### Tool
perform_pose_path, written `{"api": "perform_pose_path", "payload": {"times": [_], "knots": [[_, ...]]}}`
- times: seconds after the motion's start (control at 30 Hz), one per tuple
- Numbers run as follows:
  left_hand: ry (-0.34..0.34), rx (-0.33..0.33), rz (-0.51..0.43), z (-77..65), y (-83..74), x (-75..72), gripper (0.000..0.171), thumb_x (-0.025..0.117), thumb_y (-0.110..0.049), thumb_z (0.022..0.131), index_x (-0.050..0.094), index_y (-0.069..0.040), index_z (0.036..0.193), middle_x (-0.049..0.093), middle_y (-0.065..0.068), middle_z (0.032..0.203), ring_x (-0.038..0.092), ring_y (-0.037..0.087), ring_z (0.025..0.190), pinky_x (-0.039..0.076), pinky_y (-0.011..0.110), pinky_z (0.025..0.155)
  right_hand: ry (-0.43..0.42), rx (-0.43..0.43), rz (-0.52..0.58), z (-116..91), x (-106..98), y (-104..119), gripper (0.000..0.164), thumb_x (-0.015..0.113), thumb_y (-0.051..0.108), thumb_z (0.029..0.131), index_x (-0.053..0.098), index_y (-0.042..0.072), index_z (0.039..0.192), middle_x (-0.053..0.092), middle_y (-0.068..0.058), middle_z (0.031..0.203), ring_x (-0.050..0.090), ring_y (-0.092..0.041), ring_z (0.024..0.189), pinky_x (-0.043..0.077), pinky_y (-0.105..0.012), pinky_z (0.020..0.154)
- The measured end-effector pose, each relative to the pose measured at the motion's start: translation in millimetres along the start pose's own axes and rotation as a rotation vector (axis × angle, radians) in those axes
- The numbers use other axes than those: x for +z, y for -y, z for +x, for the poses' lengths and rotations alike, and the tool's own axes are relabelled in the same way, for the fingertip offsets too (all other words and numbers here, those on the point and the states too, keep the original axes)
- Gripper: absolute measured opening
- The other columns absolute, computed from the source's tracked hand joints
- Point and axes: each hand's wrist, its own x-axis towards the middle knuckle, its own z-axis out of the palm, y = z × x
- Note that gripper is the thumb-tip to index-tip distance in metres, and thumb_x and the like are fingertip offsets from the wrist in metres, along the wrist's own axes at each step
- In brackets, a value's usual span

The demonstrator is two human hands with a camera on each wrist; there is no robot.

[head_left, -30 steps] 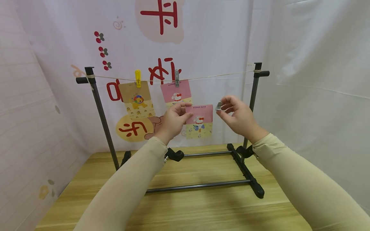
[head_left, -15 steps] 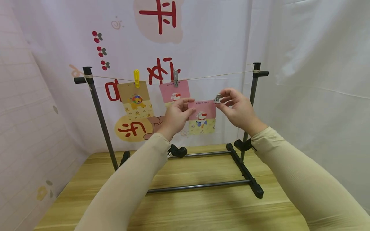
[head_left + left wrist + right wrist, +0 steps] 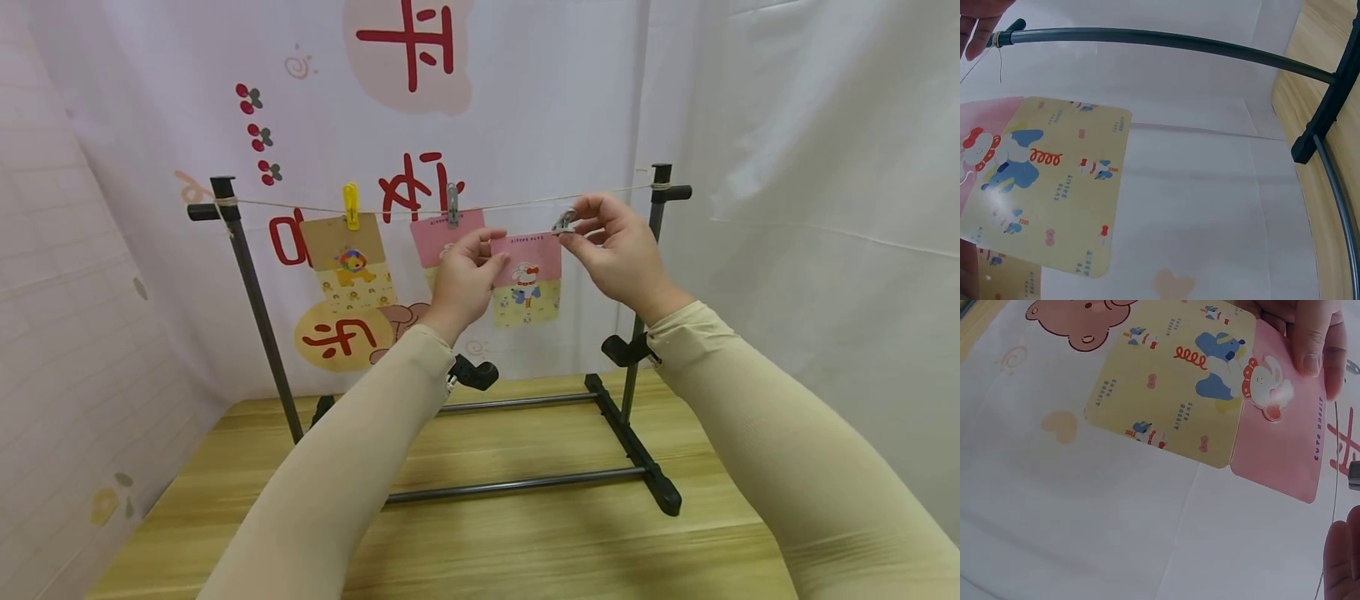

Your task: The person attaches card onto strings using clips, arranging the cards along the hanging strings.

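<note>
My left hand [image 3: 467, 279] pinches a pink and yellow rabbit card [image 3: 527, 279] by its upper left corner, thumb in front. The card hangs upright just below a thin string [image 3: 525, 203]. Between the thumb and fingers of my right hand [image 3: 618, 254] is a grey clothespin [image 3: 564, 222], right at the card's upper right corner and slightly under the string. In the right wrist view the left thumb lies on the pink part of the card [image 3: 1172, 387], and only a bit of the clothespin [image 3: 1354, 475] shows at the edge.
A brown and yellow lion card [image 3: 352, 262] hangs from the string by a yellow clothespin [image 3: 351, 207]. Beside it a second pink card [image 3: 435, 237] hangs by a grey clothespin [image 3: 453, 206], partly behind my left hand. A dark metal rack [image 3: 255, 308] on the wooden table [image 3: 525, 542] carries the string.
Both hands have risen toward the string, carrying the card and the clothespin. The clothespin has come from beside the card to its upper right corner.
</note>
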Motion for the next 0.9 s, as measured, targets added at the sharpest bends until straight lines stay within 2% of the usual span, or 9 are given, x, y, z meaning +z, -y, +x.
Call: {"api": "perform_pose_path", "payload": {"times": [0.17,0.4,0.67,0.9], "knots": [[-0.052,0.013,0.016,6.2,-4.8,5.3,0.032,0.068,-0.021,0.104,0.068,-0.022,0.136,0.070,0.005,0.103,0.067,0.016,0.091,0.056,0.026,0.076,-0.008,0.011,0.005,9.5,-2.5,1.2,0.022,0.073,0.007,0.099,0.062,0.001,0.117,0.070,-0.009,0.117,0.065,-0.003,0.099,0.053,-0.019,0.087],[-0.093,0.015,-0.015,13.3,-8.0,11.6,0.033,0.068,-0.020,0.104,0.067,-0.023,0.137,0.071,0.005,0.103,0.068,0.016,0.093,0.059,0.030,0.080,-0.010,0.043,0.059,22.3,-5.1,4.1,0.022,0.072,0.008,0.099,0.061,0.003,0.117,0.070,-0.006,0.116,0.066,-0.009,0.103,0.053,-0.020,0.088],[-0.095,0.008,-0.020,17.0,-15.2,13.9,0.033,0.068,-0.022,0.104,0.066,-0.023,0.137,0.074,0.004,0.109,0.073,0.018,0.098,0.062,0.038,0.089,-0.011,0.058,0.073,36.5,-3.8,6.0,0.017,0.069,0.007,0.101,0.062,0.004,0.117,0.071,-0.006,0.113,0.067,-0.011,0.103,0.055,-0.023,0.092],[-0.098,-0.005,-0.024,21.0,-16.2,16.4,0.034,0.068,-0.023,0.104,0.065,-0.022,0.138,0.073,0.004,0.109,0.072,0.018,0.100,0.062,0.039,0.092,-0.015,0.052,-0.003,43.2,-3.7,4.4,0.014,0.067,0.005,0.101,0.062,0.004,0.114,0.073,-0.009,0.112,0.067,-0.008,0.096,0.053,-0.022,0.089]]}}
